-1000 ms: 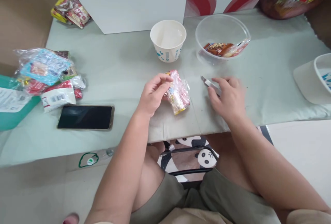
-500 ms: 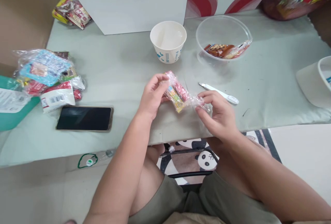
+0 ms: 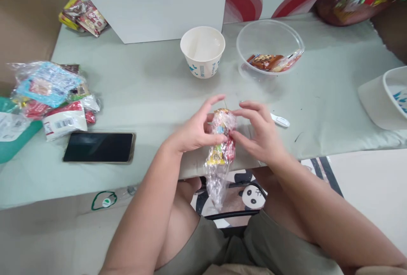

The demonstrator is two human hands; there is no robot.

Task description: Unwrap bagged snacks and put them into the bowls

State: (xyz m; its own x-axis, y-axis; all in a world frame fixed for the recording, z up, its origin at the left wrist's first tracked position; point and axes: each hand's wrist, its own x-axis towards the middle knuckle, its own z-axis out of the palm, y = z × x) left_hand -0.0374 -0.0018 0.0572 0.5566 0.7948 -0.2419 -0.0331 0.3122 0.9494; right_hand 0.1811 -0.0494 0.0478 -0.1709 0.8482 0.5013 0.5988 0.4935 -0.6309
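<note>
Your left hand (image 3: 199,131) has the wrapped bundle (image 3: 219,152) pinched, thumb across the front, fingers curled round the far side. Your right hand (image 3: 262,135) is on its other side, thumb and a fingertip pressed to the plastic, the rest of the fingers loosely spread. Bundle's upright-ish between both hands, over the near edge of the counter (image 3: 152,93), with a loose tail of clear plastic (image 3: 216,188) dangling below, toward your lap.

Progress, as far as it shows: the bundle's yellow and red packets look to be inside the clear film, so I'd call it not unwrapped. Can't tell if the film is cut or torn anywhere; glare and fingers cover too much. White tool (image 3: 280,120) lies on the counter just beside your right hand, partly hidden by it, held by neither hand.

Beyond your right hand, the clear bowl (image 3: 270,25) has a few snack packets (image 3: 270,62) in it, one leaning up its side. Paper cup (image 3: 203,70) stands ahead of your hands; nothing seen inside. Off past your left hand, a pile of snack bags (image 3: 52,93) sits behind the phone (image 3: 99,147), with a smaller pile (image 3: 84,15) farther off. No final state readable from this; call it mid-handling.
</note>
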